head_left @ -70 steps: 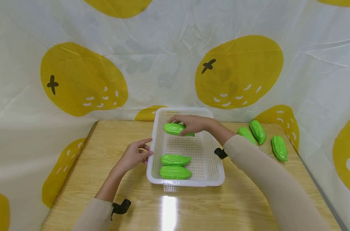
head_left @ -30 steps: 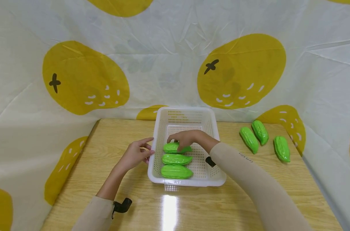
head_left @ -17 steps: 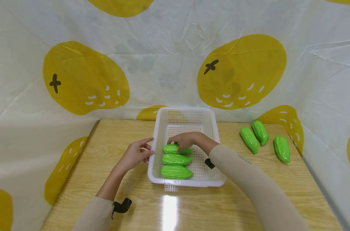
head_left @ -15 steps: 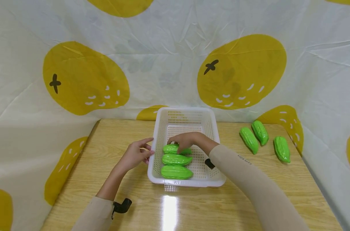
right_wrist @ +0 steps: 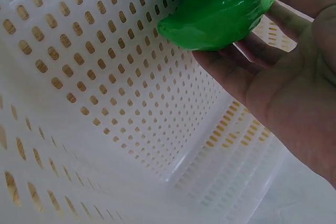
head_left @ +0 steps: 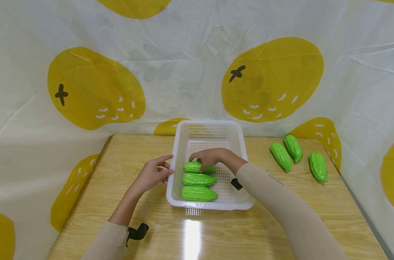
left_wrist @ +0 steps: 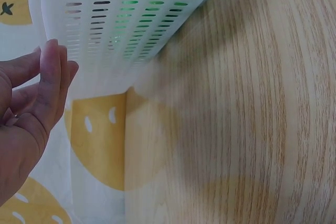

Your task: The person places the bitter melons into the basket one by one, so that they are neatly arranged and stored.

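My right hand (head_left: pixel 210 157) reaches into the white plastic basket (head_left: pixel 210 206) and grips a green bitter melon (head_left: pixel 191 167) from above. This melon lies crosswise just behind two others, a middle bitter melon (head_left: pixel 197 179) and a front bitter melon (head_left: pixel 198 194), all pointing right. In the right wrist view the held melon's green tip (right_wrist: pixel 210 19) sits between thumb and fingers, close over the perforated floor. My left hand (head_left: pixel 152 175) rests its fingertips against the outside of the basket's left rim. From the left wrist camera, its fingers (left_wrist: pixel 50 77) look nearly straight beside that rim.
Three more bitter melons lie on the wooden table (head_left: pixel 131 151) at the back right: a left one (head_left: pixel 281 156), a rear one (head_left: pixel 293 148) and a right one (head_left: pixel 318 167). A fruit-print cloth (head_left: pixel 183 72) hangs behind the table and along its sides.
My right hand has lowered its bitter melon from above the basket's rear half, towards me, to beside the two in front. For the last second it barely moves. The left hand stays at the rim.
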The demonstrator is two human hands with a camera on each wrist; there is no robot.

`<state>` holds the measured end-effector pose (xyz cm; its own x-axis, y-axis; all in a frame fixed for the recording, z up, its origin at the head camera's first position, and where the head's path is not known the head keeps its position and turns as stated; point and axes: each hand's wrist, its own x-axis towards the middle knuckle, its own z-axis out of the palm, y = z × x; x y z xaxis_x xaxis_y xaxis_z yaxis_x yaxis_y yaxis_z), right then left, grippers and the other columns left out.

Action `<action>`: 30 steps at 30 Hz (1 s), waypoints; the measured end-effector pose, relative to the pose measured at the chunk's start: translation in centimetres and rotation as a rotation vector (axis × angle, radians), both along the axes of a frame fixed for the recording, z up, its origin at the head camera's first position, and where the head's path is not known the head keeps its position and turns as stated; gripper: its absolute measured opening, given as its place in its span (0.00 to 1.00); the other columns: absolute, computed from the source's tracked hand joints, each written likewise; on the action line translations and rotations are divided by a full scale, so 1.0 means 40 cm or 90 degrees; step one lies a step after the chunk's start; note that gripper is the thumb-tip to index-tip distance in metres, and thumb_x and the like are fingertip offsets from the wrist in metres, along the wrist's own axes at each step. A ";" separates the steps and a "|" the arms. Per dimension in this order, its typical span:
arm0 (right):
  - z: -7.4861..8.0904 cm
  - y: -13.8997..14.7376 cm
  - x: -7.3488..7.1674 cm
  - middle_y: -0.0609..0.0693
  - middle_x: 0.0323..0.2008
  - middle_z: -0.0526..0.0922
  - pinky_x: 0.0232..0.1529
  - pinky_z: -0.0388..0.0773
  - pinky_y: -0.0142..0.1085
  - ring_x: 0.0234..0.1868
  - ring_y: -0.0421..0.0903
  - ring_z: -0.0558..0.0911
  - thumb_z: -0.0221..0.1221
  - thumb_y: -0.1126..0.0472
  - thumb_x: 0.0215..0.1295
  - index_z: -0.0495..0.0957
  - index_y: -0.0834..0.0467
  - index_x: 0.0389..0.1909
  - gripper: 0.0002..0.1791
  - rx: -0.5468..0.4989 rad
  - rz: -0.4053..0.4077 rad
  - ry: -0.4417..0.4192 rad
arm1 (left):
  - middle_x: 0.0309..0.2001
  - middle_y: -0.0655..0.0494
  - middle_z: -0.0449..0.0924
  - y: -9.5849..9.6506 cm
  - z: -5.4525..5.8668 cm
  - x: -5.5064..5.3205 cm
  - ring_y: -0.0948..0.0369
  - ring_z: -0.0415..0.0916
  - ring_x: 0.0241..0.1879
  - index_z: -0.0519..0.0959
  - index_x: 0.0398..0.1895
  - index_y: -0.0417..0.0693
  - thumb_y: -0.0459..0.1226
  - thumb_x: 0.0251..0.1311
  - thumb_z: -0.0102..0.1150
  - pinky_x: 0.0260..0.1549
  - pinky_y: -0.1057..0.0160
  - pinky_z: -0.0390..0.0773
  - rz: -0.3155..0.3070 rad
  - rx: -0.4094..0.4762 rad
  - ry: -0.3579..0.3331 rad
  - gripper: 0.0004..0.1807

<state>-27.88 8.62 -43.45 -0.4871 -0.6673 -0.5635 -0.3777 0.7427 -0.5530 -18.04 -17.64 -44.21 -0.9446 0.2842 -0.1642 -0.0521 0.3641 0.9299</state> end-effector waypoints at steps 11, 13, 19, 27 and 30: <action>-0.005 0.000 -0.003 0.55 0.67 0.76 0.71 0.75 0.48 0.67 0.54 0.76 0.65 0.60 0.70 0.69 0.47 0.73 0.31 0.005 0.003 0.028 | 0.46 0.38 0.80 -0.001 -0.003 -0.002 0.58 0.84 0.29 0.69 0.75 0.41 0.29 0.68 0.64 0.30 0.46 0.91 -0.006 0.000 0.006 0.32; -0.006 0.000 -0.004 0.55 0.67 0.76 0.71 0.75 0.47 0.68 0.54 0.76 0.65 0.60 0.71 0.69 0.47 0.73 0.31 0.002 0.002 0.025 | 0.46 0.38 0.80 -0.001 -0.003 -0.003 0.58 0.84 0.29 0.69 0.75 0.41 0.29 0.68 0.64 0.30 0.45 0.91 -0.005 -0.002 0.007 0.32; -0.002 0.002 -0.002 0.57 0.68 0.75 0.72 0.74 0.49 0.69 0.56 0.74 0.64 0.60 0.71 0.68 0.48 0.74 0.32 -0.002 0.002 0.019 | 0.46 0.38 0.80 0.000 -0.002 -0.001 0.58 0.84 0.29 0.69 0.75 0.41 0.29 0.68 0.64 0.30 0.45 0.90 -0.003 -0.006 0.008 0.32; 0.003 0.002 0.004 0.57 0.67 0.76 0.71 0.74 0.48 0.68 0.54 0.75 0.64 0.60 0.72 0.68 0.47 0.73 0.31 0.006 0.004 0.020 | 0.46 0.38 0.80 0.001 -0.003 0.001 0.57 0.84 0.29 0.69 0.75 0.41 0.29 0.68 0.64 0.30 0.45 0.91 -0.002 -0.003 0.008 0.32; 0.004 0.003 0.003 0.58 0.68 0.75 0.72 0.74 0.49 0.69 0.54 0.74 0.64 0.59 0.72 0.68 0.47 0.74 0.31 0.008 0.005 0.017 | 0.47 0.37 0.80 0.001 -0.005 0.002 0.57 0.84 0.29 0.69 0.75 0.41 0.29 0.68 0.64 0.30 0.46 0.91 -0.003 -0.002 0.009 0.32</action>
<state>-27.76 8.76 -43.30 -0.4973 -0.6641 -0.5583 -0.3977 0.7464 -0.5335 -17.96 -17.59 -44.39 -0.9456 0.2877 -0.1521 -0.0377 0.3671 0.9294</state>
